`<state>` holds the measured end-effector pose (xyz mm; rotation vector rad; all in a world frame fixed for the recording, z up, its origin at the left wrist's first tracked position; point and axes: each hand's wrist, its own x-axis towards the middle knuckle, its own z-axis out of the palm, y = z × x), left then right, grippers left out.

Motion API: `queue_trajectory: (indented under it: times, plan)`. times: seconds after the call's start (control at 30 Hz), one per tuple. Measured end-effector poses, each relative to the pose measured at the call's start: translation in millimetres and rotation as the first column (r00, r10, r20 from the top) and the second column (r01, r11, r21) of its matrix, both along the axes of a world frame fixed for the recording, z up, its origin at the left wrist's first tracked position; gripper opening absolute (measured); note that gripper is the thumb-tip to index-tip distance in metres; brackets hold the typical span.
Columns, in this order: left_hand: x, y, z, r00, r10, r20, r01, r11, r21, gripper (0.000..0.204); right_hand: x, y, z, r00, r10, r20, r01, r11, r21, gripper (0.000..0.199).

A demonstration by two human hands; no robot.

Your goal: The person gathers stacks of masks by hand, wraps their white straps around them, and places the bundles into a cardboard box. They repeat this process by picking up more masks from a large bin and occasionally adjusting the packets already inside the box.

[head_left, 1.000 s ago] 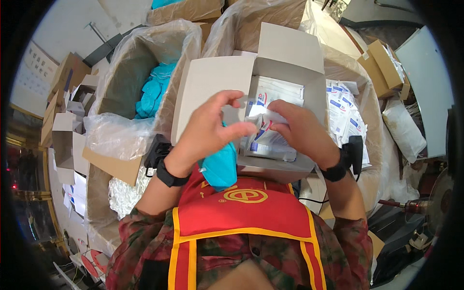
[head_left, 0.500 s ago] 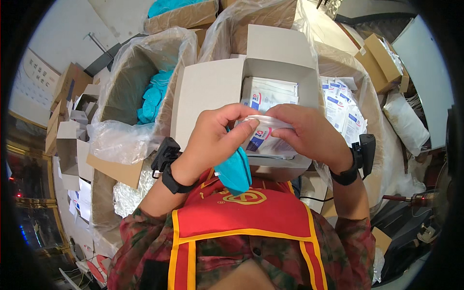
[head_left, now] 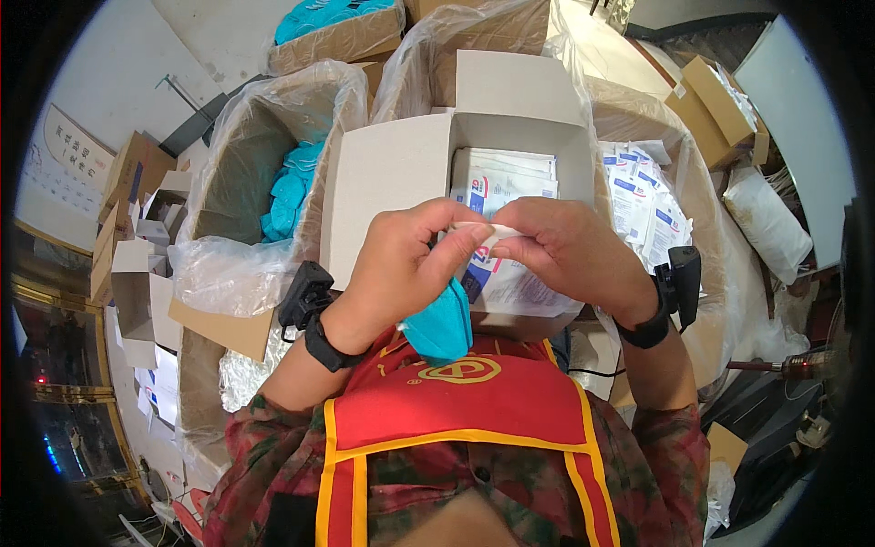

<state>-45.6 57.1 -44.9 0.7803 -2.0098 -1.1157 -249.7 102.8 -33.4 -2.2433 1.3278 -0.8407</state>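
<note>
Over an open white carton [head_left: 387, 187], both of my hands pinch the top edge of a small white packet [head_left: 475, 232]. My left hand [head_left: 396, 264] has thumb and forefinger closed on its left part. From beneath that hand hangs a folded turquoise face mask [head_left: 439, 326]; the curled fingers hide its upper end. My right hand [head_left: 574, 246] grips the packet's right part, thumb under and fingers over. The fingertips of both hands nearly meet. Printed white packets [head_left: 510, 170] lie stacked in the carton just beyond and below my hands.
To the left, a plastic-lined bin [head_left: 223, 196] holds turquoise masks [head_left: 293, 191]. On the right, another lined bin [head_left: 711, 214] contains many printed packets [head_left: 643, 202]. A brown carton [head_left: 717, 118] and a white sack [head_left: 768, 223] stand farther right. Small boxes [head_left: 137, 292] crowd the left side.
My fingertips have drawn closer together on the packet's edge, and my right thumb has moved up toward it. Less of the packet's print shows. The mask still hangs under my left hand.
</note>
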Motion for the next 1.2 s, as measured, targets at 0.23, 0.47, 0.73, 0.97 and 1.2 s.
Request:
queue_trajectory:
  times: [0.23, 0.47, 0.73, 0.97, 1.2]
  plan:
    - [-3.3, -0.2, -1.1, 0.987, -0.005, -0.163, 0.022, 0.994, 0.104, 0.015, 12.7, 2.3, 4.3, 0.999, -0.039, -0.034, 0.035, 0.992, -0.12, 0.019]
    - [-6.3, -1.9, 4.6, 0.947, 0.107, -0.303, 0.081, 0.833, 0.548, 0.007, 18.0, 3.7, 6.6, 0.951, -0.106, -0.29, -0.02, 0.916, -0.4, 0.012]
    - [-11.9, -12.8, -9.6, 0.945, 0.088, -0.315, 0.176, 0.674, 0.717, 0.01, 18.3, 7.4, 4.4, 0.903, -0.135, -0.409, -0.068, 0.893, -0.445, 0.012]
    - [-13.4, -16.9, -9.2, 0.912, 0.312, -0.268, -0.098, 0.797, 0.596, 0.014, 2.6, 4.0, 12.8, 0.869, -0.431, -0.244, 0.181, 0.736, -0.653, 0.021]
    - [-20.4, -12.8, -17.9, 0.84, 0.368, -0.399, -0.094, 0.822, 0.561, 0.013, 3.6, 12.5, -0.1, 0.826, -0.506, -0.249, 0.246, 0.721, -0.647, 0.02]
